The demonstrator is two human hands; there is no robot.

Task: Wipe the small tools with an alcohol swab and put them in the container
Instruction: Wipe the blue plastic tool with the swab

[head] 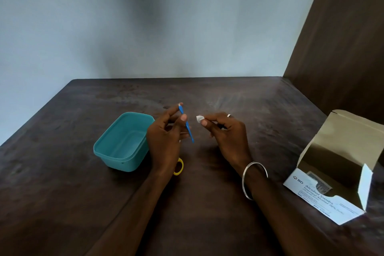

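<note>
1. Left hand [166, 131]: held above the middle of the table [228, 97], thumb and fingers curled and pinching a slim blue tool [187, 124], which stands tilted, its upper tip near the index fingertip and its lower end free below the thumb.

2. Right hand [226, 131]: level with the left and just beside it, thumb and forefinger pinching a small white alcohol swab [199, 119]. The other fingers are curled in. Swab and tool are near each other but apart; no contact is visible.

3. Container [124, 141]: teal, lidless, standing toward the left edge of the table, just beside the left hand. Its visible interior holds nothing; the near right corner is hidden by the wrist.

4. Progress, by judgement: no tool has been put away yet. The blue tool is either about to be wiped or just wiped; which cannot be told. It remains to be placed in the container.

5. Yellow ring handle [178, 167]: showing below the left wrist, on the table beside the container. It looks like part of another small tool; the rest is hidden. It likely awaits wiping.

6. Alcohol swab box [324, 193]: open, lying at the right edge, well apart from the hands.

7. Obstructions: nothing lies between the hands and the container; the path is short and open.
</note>
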